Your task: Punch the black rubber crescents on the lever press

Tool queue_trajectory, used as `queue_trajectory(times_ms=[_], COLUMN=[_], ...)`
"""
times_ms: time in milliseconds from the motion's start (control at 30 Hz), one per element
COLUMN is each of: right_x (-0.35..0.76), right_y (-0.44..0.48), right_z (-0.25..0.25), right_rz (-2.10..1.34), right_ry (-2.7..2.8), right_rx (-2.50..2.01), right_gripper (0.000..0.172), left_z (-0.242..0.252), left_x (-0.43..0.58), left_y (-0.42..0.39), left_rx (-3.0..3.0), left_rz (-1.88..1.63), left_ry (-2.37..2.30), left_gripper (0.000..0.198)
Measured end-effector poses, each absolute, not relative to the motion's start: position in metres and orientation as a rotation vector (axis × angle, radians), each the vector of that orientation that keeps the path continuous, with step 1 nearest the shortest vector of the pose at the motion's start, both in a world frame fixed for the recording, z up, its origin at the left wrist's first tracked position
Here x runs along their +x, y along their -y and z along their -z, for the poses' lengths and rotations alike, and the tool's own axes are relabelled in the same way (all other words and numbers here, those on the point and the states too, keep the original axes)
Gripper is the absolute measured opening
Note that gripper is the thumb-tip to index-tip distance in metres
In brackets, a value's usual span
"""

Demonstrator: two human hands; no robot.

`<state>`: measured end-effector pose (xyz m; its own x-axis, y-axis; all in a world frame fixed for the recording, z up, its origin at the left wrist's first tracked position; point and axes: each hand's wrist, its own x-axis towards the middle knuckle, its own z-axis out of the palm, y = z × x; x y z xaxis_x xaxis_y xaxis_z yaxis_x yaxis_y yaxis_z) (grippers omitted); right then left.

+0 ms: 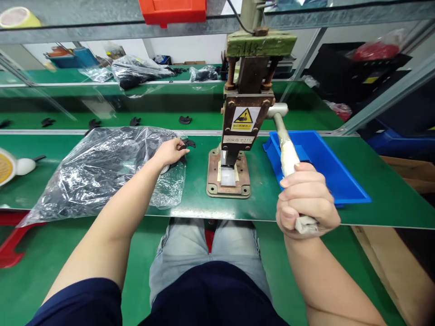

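Observation:
My right hand (pixel 307 201) is wrapped around the lever (pixel 285 142) of a green and brown hand press (pixel 248 106), gripping its taped end. Under the press ram, a small metal block (pixel 228 175) sits on the base plate (pixel 212 179), with no black part visible on it. My left hand (pixel 170 152) is at the right edge of a clear plastic bag (pixel 102 167) full of dark parts. Its thumb and fingers pinch a small black curved plastic piece (pixel 189 143), partly hidden by the fingertips. More black parts lie just under that hand.
A blue bin (pixel 340 174) stands right of the press, behind the lever. Along the conveyor behind the bench lie several black curved pieces (pixel 185 120). A white round object (pixel 25 166) is at the far left. Overhead runs a metal shelf with a red bin (pixel 173 11).

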<state>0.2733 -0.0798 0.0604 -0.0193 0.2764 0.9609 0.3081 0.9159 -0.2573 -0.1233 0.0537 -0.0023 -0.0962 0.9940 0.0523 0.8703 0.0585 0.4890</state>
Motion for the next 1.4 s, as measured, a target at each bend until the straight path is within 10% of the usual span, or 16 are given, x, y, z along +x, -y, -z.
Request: queue_trajectory(times_ms=[267, 633, 1400], right_x=[0.267, 0.269, 0.271], right_y=[0.076, 0.076, 0.078], right_z=[-0.061, -0.062, -0.056], right_rz=[0.051, 0.035, 0.031], right_ry=[1.574, 1.598, 1.590], right_rx=[-0.384, -0.342, -0.414], right_gripper=[0.028, 0.018, 0.025], left_z=[0.009, 0.008, 0.001], left_x=[-0.103, -0.061, 0.013], left_y=[0.001, 0.015, -0.025], left_rx=[1.183, 2.030, 1.235], left_rz=[-1.020, -0.612, -0.571], left_ry=[-1.495, -1.711, -1.254], left_gripper=[0.049, 0.020, 0.041])
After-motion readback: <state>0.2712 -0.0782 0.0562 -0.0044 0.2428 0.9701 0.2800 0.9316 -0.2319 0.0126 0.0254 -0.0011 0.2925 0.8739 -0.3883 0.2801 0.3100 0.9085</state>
